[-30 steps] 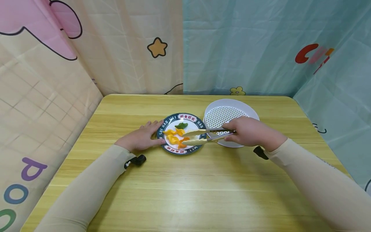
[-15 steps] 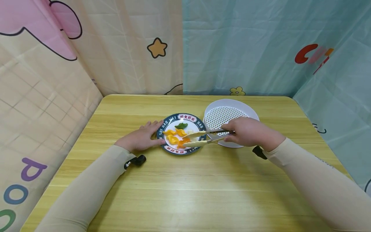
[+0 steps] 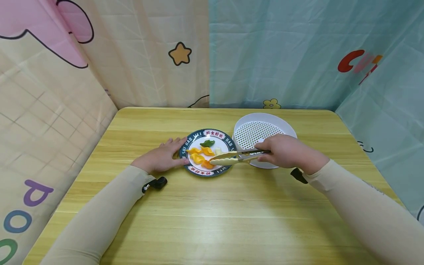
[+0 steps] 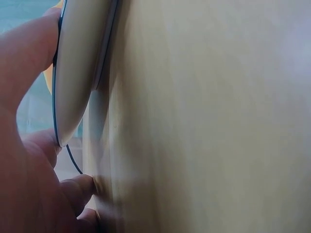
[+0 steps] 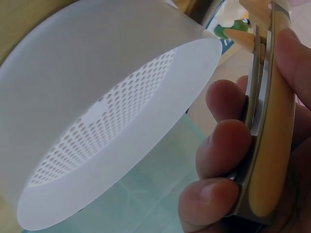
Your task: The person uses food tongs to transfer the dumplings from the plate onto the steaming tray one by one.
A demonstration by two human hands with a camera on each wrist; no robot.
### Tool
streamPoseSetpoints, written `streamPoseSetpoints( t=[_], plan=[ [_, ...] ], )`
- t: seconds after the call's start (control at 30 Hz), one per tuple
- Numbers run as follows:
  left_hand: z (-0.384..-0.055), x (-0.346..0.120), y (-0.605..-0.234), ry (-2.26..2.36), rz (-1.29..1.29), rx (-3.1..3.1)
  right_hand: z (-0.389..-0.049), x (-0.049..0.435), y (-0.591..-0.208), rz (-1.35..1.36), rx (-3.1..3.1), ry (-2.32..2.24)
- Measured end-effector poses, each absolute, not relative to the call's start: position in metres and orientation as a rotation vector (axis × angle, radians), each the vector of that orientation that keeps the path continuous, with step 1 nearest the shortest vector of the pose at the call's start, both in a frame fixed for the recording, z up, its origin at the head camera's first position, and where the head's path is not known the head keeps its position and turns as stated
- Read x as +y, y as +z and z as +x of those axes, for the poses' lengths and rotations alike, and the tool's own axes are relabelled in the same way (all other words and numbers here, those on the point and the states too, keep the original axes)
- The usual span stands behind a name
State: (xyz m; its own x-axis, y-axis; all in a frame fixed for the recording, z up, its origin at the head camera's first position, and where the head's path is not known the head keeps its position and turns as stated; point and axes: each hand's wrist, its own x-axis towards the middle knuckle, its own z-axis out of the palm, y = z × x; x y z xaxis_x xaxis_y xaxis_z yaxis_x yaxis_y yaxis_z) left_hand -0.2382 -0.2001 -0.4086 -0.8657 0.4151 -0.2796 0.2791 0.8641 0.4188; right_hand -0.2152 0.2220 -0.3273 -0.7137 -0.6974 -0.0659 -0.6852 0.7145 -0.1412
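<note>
My left hand (image 3: 161, 156) rests at the left rim of a round plate (image 3: 212, 133) with a dark patterned border, its thumb and fingers spread and touching the edge. On the plate lie small dumpling-shaped pieces: a green one (image 3: 207, 143), several yellow ones (image 3: 197, 159), an orange one (image 3: 207, 164) and a pale one (image 3: 218, 151). From the right, my right hand (image 3: 286, 151) grips metal tongs (image 3: 223, 161) with cream tips. Those tips are close together over the plate, beside the orange piece; whether they hold anything is unclear. In the right wrist view, my fingers wrap the tongs' handle (image 5: 269, 145).
A white round steamer basket (image 3: 255, 133) with a perforated bottom stands right of the plate, partly under my right hand. Both are on a wooden table (image 3: 212, 221). Printed curtains (image 3: 149, 66) enclose the back and sides.
The tongs' arms have come closer together above the plate, near the orange piece. More of the pale piece now shows. My left hand and the plate have stayed in place.
</note>
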Motion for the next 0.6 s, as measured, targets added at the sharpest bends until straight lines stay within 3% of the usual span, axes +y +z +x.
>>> streamPoseSetpoints(
  t=[0.33,0.6],
  plan=[
    [-0.239,-0.2,-0.408,0.511,0.513,2.673,-0.212,0.226,-0.329,-1.19,2.826,-0.185],
    [-0.239,-0.2,-0.409,0.517,0.519,2.676,-0.209,0.241,-0.326,-1.086,2.858,-0.371]
  ],
)
